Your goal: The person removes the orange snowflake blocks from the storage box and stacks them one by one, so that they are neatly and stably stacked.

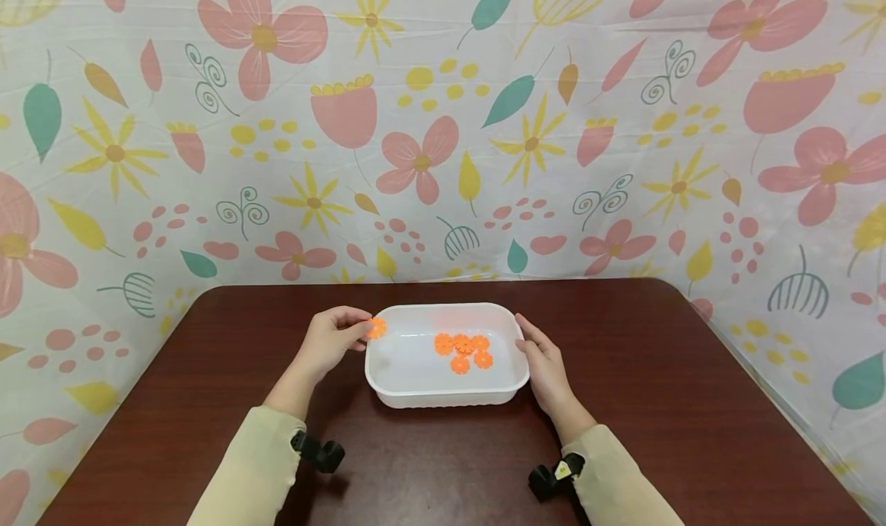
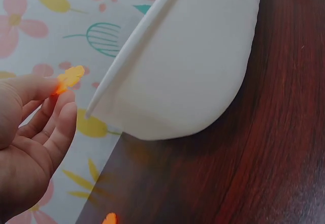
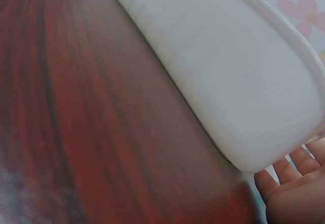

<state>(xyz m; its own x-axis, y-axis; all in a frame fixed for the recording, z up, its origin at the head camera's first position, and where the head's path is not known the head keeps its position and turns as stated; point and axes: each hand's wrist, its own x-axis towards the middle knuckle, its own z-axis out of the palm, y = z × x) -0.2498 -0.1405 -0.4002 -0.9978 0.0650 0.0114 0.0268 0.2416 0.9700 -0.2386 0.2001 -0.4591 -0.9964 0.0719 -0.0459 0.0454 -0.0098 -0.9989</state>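
Note:
My left hand (image 1: 331, 341) pinches an orange flower-shaped slice (image 1: 377, 327), like cut carrot, between thumb and fingertips. The slice overlaps the left rim of a white plastic tub (image 1: 408, 384) in the head view; in the left wrist view the pinched slice (image 2: 71, 77) shows beside the tub's outer wall (image 2: 198, 71). Several more orange slices (image 1: 460, 364) lie inside the tub, right of its middle. At the tub's right end my right hand (image 1: 550, 372) holds the rim, thumb at the edge, with its other fingers (image 3: 287, 172) by the outer wall.
The tub stands on a dark reddish-brown wooden table (image 1: 429, 464). Another orange piece (image 2: 110, 219) shows at the bottom edge of the left wrist view. Behind the table hangs a white cloth (image 1: 429, 226) printed with flowers and leaves.

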